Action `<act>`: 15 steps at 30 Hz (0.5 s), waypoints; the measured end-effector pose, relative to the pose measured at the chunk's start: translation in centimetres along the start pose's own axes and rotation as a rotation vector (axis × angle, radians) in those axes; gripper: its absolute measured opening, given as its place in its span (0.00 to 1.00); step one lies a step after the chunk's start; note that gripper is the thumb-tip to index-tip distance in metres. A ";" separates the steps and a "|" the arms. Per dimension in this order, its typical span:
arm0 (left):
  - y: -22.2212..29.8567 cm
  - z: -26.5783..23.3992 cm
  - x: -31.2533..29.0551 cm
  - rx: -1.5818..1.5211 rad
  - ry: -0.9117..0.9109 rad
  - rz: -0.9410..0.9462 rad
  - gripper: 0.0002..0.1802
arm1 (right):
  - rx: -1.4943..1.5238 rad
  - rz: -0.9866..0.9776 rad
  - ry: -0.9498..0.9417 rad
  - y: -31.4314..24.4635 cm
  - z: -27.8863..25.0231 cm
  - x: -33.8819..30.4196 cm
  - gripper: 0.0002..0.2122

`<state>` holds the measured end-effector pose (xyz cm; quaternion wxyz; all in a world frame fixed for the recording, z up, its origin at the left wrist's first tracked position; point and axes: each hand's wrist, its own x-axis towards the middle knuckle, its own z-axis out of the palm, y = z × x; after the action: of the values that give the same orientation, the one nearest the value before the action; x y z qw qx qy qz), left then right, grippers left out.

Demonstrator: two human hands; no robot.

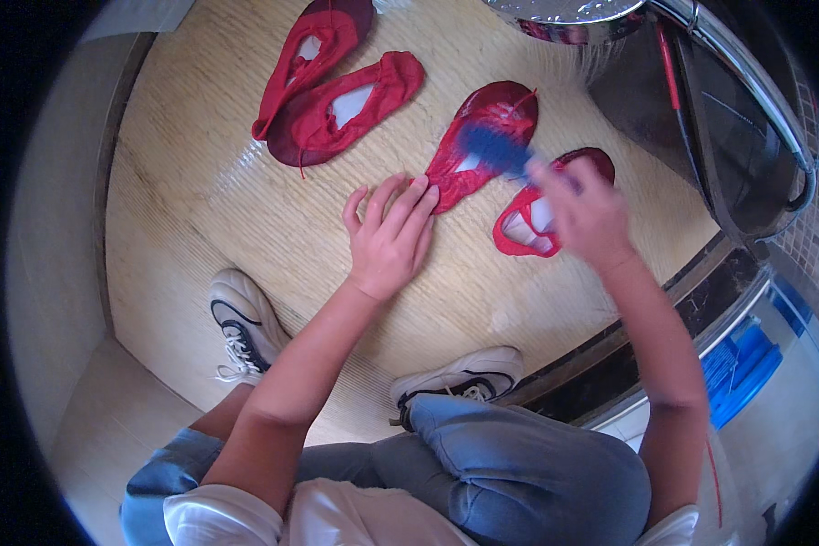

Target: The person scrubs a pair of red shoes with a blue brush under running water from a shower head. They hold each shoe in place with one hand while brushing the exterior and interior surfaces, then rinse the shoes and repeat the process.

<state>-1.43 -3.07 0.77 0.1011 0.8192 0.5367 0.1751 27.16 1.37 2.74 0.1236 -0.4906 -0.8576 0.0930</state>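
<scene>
Two pairs of red ballet slippers lie on the pale ribbed floor. My left hand (391, 227) rests with fingers spread on the heel end of one wet slipper (455, 184), steadying it. In my right hand (590, 211) is a blue brush (496, 148), blurred by motion, its bristles over that slipper's toe part, where whitish suds show. Beneath and beside my right hand lies a second slipper (519, 238), partly covered by the hand. The other two, a slipper (346, 114) and a darker-toed slipper (302, 64), lie together at the far left.
A shiny metal basin (573, 23) stands at the far right, beside a curved chrome tube (755, 68) and a red-handled rod (670, 68). A raised dark sill (692, 296) runs along the right. Blue plastic things (742, 369) sit beyond it. My shoes (464, 375) are at the near side.
</scene>
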 end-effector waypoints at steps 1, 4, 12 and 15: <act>0.0 0.0 0.1 0.008 0.008 0.004 0.22 | -0.002 0.128 -0.012 1.1 -0.7 0.6 0.17; -0.2 0.1 0.2 0.006 0.024 0.014 0.22 | 0.048 0.108 0.066 1.2 -0.7 1.1 0.18; 0.0 0.0 0.3 0.002 0.009 0.011 0.22 | 0.115 0.300 0.118 2.3 -0.5 1.6 0.17; -0.1 0.2 0.3 -0.007 0.009 0.008 0.22 | 0.109 0.235 0.052 0.4 -0.9 1.7 0.18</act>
<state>-1.31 -2.80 0.57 0.1010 0.8201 0.5333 0.1810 26.92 3.04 3.67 0.1608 -0.5823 -0.7844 0.1406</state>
